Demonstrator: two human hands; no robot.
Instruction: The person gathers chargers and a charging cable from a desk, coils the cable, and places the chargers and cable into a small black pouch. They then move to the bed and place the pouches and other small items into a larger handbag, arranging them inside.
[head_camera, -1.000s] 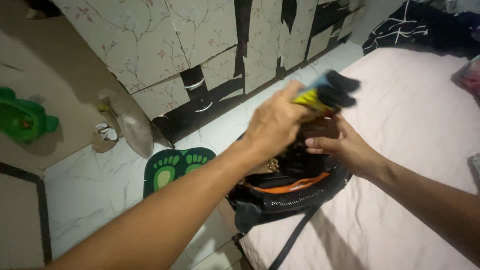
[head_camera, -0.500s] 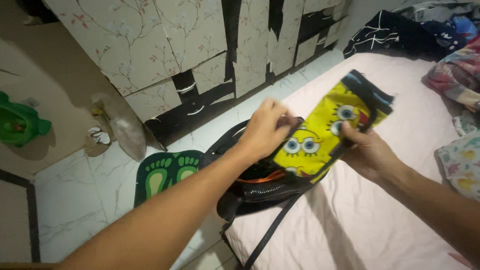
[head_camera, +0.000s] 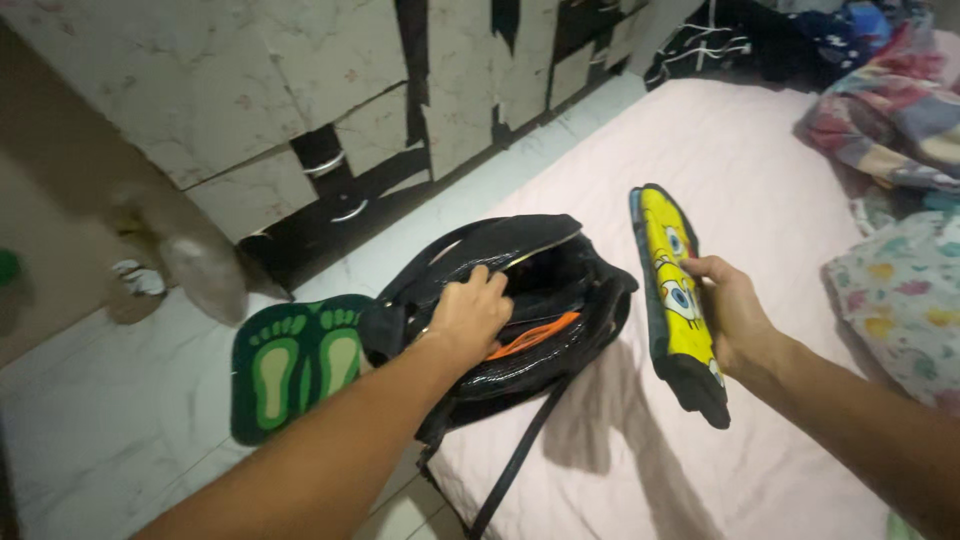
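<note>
Right hand (head_camera: 728, 310): closed around yellow cartoon pouch (head_camera: 675, 290), held upright over pink bed (head_camera: 760, 160), right of bag.
Left hand (head_camera: 470, 312): fingers curled on rim of open black handbag (head_camera: 520, 300).
Progress: pouch out; bag open at near-left bed edge.
Floor, left: green footprint mat (head_camera: 290, 360).

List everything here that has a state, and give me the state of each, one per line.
Black handbag: open, lying at the bed edge, strap hanging down.
Left hand: reaching into the handbag's opening.
Right hand: gripping the yellow pouch.
Yellow pouch: held clear of the handbag, above the bed, edge-on.
Cabinet drawers: shut, covering peeled and torn.
Green foot-pattern mat: flat on the floor.
Pink bed sheet: spread, clothes piled at the far side.
</note>
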